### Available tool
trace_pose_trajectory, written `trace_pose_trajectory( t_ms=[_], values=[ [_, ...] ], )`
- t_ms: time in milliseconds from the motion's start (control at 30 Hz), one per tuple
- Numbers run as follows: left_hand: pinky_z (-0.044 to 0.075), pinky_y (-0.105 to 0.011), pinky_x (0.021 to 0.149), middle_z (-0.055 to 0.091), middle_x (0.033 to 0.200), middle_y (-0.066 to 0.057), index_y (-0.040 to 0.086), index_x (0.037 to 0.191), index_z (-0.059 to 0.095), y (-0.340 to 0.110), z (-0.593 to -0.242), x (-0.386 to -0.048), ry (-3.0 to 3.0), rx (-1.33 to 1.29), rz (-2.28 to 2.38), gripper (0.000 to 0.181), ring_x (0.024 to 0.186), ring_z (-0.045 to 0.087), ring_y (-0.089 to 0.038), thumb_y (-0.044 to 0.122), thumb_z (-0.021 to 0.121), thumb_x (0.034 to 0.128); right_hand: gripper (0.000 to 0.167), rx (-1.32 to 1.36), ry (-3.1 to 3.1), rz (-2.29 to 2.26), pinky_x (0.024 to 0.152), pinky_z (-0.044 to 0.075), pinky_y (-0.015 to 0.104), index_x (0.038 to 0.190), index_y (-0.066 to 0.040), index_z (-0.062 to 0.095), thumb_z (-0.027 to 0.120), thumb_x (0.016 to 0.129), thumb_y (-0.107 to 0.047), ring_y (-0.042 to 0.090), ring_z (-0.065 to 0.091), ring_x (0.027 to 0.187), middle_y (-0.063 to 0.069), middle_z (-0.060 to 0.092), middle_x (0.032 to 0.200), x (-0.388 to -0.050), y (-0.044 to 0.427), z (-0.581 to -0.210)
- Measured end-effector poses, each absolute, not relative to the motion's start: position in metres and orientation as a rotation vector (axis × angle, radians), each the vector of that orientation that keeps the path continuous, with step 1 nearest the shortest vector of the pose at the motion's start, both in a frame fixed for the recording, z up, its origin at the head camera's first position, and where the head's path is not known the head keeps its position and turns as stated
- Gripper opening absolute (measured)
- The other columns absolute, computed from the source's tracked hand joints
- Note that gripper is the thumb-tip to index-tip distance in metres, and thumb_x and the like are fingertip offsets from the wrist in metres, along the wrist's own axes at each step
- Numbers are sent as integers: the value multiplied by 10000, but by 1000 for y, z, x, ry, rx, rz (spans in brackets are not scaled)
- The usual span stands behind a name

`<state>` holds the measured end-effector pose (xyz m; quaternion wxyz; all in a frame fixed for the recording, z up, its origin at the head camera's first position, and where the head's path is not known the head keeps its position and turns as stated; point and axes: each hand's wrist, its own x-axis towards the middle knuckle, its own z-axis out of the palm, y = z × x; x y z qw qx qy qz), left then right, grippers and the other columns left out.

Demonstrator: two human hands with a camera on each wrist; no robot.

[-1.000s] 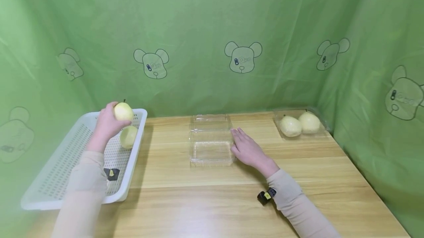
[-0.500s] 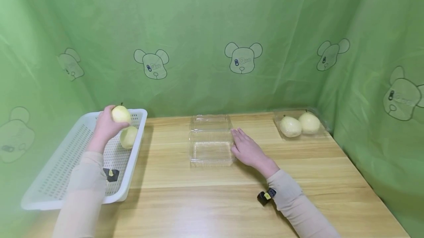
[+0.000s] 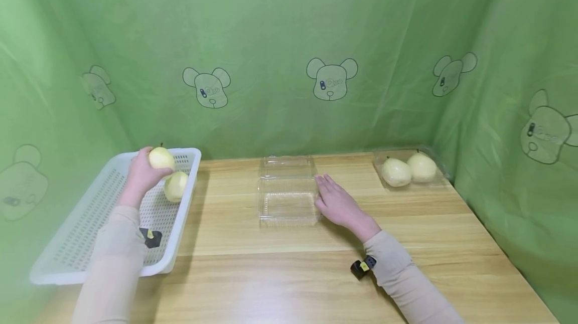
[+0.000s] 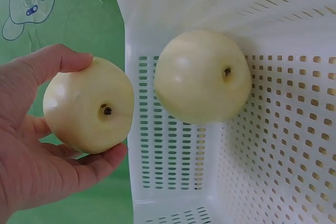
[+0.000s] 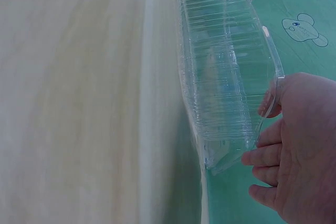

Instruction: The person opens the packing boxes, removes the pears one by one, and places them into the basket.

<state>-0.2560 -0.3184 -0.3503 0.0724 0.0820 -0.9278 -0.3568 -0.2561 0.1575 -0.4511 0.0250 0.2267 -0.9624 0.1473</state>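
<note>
My left hand (image 3: 143,172) grips a pale yellow pear (image 3: 161,158) between thumb and curled fingers, above the far end of a white perforated basket (image 3: 168,259). In the left wrist view, this pear (image 4: 79,111) sits beside the basket's wall, stem side visible. A second pear (image 4: 202,74) lies inside the basket. My right hand (image 3: 340,204) rests with fairly straight fingers against the right side of a clear plastic box (image 3: 289,206), whose lid stands open at the back. The right wrist view shows the thumb at the box (image 5: 220,77), partly seen through the plastic.
At the table's far right corner lies a clear plastic pack (image 3: 388,153) with two pears (image 3: 422,167) in it. A green curtain (image 3: 271,113) with bear-head prints closes off the back and sides of the wooden table (image 3: 253,274).
My left hand has shifted slightly left and lower with the pear in it. The right hand and the plastic box have stayed in place.
</note>
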Motion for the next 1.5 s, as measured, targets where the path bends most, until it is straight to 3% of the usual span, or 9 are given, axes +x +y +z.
trace_pose_trajectory(
  t_ms=[533, 1500],
  values=[
    [356, -660, 1059, 303, 1454, -405, -77, 1509, 118, -334, -364, -256, -2765, 313, -1166, 900, 1291, 370, -556, 145, 670, 833, 600, 698, -2968, 470, 1224, 218, 495, 1495, 67, 260, 395, 992, -230, 399, 213, 1481, 224, 278, 1575, -255, 157, -451],
    [320, -639, 1103, 291, 1445, -423, -118, 1493, 104, -350, -382, -253, -2825, 423, -1176, 905, 1303, 347, -562, 85, 654, 803, 607, 700, -2973, 484, 1226, 212, 498, 1498, 65, 251, 406, 986, -222, 396, 199, 1486, 223, 267, 1579, -256, 158, -452]
  ],
)
